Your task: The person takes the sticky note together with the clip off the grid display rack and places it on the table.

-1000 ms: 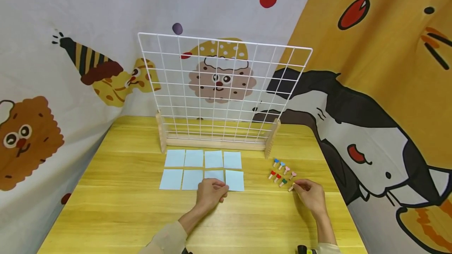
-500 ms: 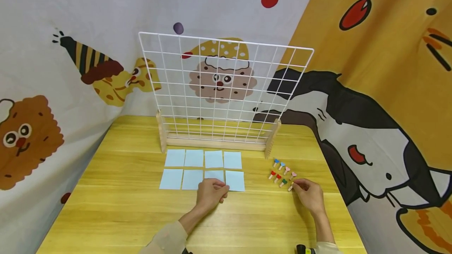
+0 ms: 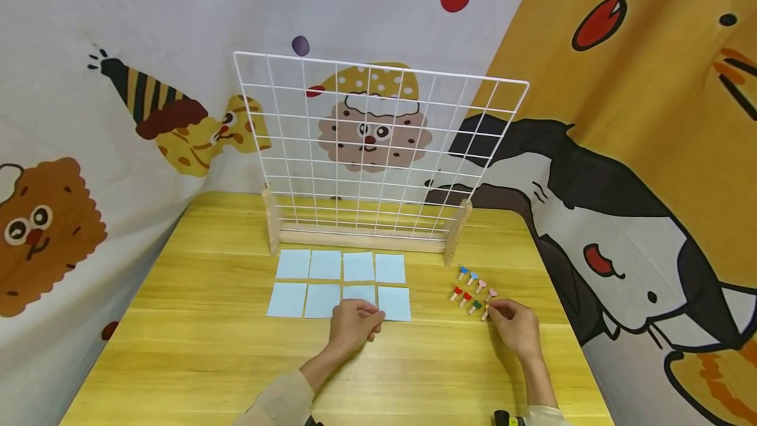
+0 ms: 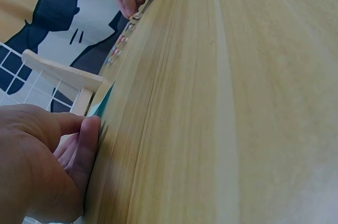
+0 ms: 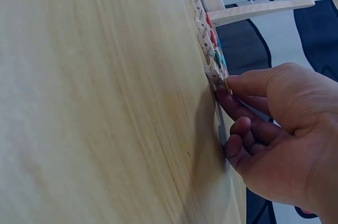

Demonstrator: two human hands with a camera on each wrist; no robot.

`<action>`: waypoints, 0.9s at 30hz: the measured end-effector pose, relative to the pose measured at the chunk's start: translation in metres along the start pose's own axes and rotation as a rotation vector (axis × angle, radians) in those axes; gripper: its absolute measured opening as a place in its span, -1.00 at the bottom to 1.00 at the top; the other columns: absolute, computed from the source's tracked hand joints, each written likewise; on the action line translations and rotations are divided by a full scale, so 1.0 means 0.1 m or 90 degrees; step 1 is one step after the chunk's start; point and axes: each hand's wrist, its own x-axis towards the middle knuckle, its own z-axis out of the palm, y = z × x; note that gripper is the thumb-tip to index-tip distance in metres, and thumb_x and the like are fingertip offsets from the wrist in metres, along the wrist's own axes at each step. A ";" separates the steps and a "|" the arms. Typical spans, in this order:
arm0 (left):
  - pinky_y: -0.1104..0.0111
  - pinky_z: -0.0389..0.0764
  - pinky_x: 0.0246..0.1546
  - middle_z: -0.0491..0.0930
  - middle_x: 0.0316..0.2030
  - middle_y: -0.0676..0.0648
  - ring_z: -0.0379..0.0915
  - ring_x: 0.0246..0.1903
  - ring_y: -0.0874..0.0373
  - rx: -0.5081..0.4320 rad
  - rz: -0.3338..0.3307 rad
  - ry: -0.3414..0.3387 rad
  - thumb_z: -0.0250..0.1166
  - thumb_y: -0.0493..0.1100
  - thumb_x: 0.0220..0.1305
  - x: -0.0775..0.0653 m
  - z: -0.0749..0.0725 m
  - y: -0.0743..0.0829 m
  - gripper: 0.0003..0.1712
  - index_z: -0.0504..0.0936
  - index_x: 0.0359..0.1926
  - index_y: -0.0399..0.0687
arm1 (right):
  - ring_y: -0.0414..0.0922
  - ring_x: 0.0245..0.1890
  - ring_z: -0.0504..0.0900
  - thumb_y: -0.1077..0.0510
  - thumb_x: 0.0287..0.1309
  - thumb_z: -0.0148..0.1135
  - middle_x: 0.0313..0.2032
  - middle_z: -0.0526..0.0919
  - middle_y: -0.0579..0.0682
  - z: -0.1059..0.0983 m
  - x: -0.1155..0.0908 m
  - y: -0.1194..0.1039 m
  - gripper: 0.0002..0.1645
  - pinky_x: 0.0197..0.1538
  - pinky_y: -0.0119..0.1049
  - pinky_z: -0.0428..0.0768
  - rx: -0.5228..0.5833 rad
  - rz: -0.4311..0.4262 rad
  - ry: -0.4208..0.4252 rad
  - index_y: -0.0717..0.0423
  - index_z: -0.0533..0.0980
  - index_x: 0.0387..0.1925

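Note:
My left hand (image 3: 353, 326) pinches the near left edge of a light blue paper square (image 3: 395, 304) at the front right of two rows of such squares. In the left wrist view, thumb and forefinger meet on that paper (image 4: 101, 102), its edge tilted up off the wood. To the right, my right hand (image 3: 516, 327) pinches the head end of a mini clothespin (image 3: 485, 314), the nearest of a small group. Its wooden legs (image 5: 212, 73) show beyond the fingertips in the right wrist view, while the fingers cover much of its head.
Behind the squares stands a white wire grid (image 3: 378, 150) on a wooden base (image 3: 361, 240). Mini clothespins with heart-shaped heads, blue, pink, red (image 3: 466, 298) and green (image 3: 476, 306), lie at the right of the wooden table (image 3: 236, 360). A patterned curtain (image 3: 177, 12) hangs behind.
My right hand has shifted slightly left, and the clothespin in it has turned a little, its legs swinging toward me. My left hand stays at the paper square, whose near right corner has crept slightly right.

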 end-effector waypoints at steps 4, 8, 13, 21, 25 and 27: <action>0.37 0.79 -0.57 0.85 -0.50 -0.20 0.71 -0.66 0.20 0.006 0.004 -0.002 0.59 -0.25 0.37 0.00 0.00 0.00 -0.87 0.86 -0.27 -0.26 | -0.37 -0.27 0.70 0.22 0.50 0.48 -0.07 0.91 0.20 0.00 -0.01 0.00 -0.82 -0.22 -0.48 0.65 0.000 -0.008 0.000 0.19 0.84 0.02; 0.40 0.77 -0.57 0.85 -0.50 -0.19 0.72 -0.66 0.19 0.015 0.005 -0.002 0.59 -0.24 0.38 0.00 0.00 0.00 -0.86 0.85 -0.28 -0.25 | -0.35 -0.28 0.70 0.21 0.50 0.49 -0.09 0.91 0.20 -0.01 -0.02 -0.01 -0.82 -0.22 -0.48 0.64 -0.001 -0.006 -0.002 0.20 0.84 0.01; 0.41 0.77 -0.57 0.85 -0.50 -0.20 0.74 -0.65 0.16 0.012 0.002 0.000 0.59 -0.23 0.38 0.00 0.02 0.00 -0.86 0.86 -0.28 -0.24 | -0.36 -0.27 0.70 0.18 0.51 0.48 -0.06 0.90 0.19 -0.03 -0.02 -0.01 -0.80 -0.23 -0.46 0.66 0.008 0.007 -0.011 0.19 0.83 0.04; 0.34 0.82 -0.54 0.86 -0.49 -0.20 0.78 -0.61 0.11 0.009 0.004 0.000 0.60 -0.21 0.39 -0.01 0.00 0.01 -0.83 0.86 -0.28 -0.25 | -0.34 -0.37 0.64 0.20 0.50 0.48 -0.14 0.90 0.19 -0.03 -0.03 -0.03 -0.83 -0.34 -0.43 0.61 0.019 -0.030 0.013 0.20 0.84 -0.01; 0.41 0.78 -0.52 0.86 -0.49 -0.17 0.77 -0.59 0.11 0.018 0.006 -0.003 0.61 -0.15 0.40 -0.01 -0.03 0.00 -0.80 0.86 -0.29 -0.20 | -0.33 -0.45 0.58 0.22 0.50 0.49 -0.22 0.88 0.17 -0.03 -0.02 -0.04 -0.85 -0.44 -0.41 0.56 0.019 -0.068 0.040 0.19 0.84 -0.03; 0.44 0.76 -0.46 0.85 -0.50 -0.16 0.76 -0.58 0.10 0.026 0.020 -0.004 0.61 -0.12 0.41 0.00 -0.06 0.01 -0.79 0.86 -0.29 -0.17 | -0.31 -0.47 0.56 0.21 0.49 0.50 -0.28 0.85 0.15 -0.03 -0.02 -0.05 -0.85 -0.47 -0.41 0.53 0.022 -0.083 0.051 0.18 0.84 -0.02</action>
